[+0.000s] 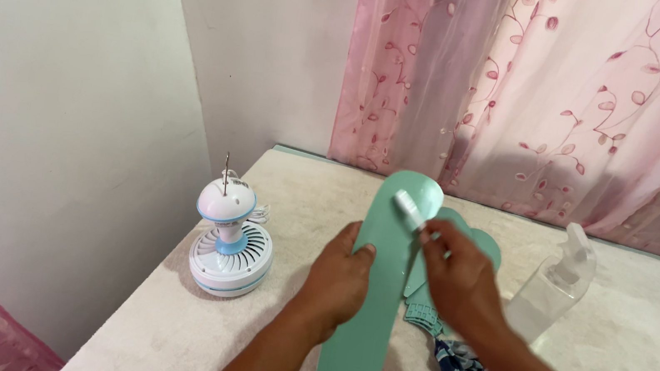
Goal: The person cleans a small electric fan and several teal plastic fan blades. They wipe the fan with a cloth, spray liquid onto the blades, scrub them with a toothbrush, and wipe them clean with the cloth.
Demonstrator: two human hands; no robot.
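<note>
My left hand (339, 279) grips a long mint-green fan blade (369, 333) by its left edge, with the thumb on its face, and holds it tilted above the table. My right hand (459, 281) pinches a small white brush-like tool (409, 210) whose tip rests on the blade's rounded far end. Other mint-green blades (481, 239) lie under and behind my right hand. A white and blue fan motor unit (229, 244) with a thin metal shaft stands to the left on the table.
A clear spray bottle (555, 282) lies at the right. A blue patterned cloth (463, 368) sits under my right wrist. The pale table (645, 350) meets a white wall on the left and pink flowered curtains (576, 98) behind.
</note>
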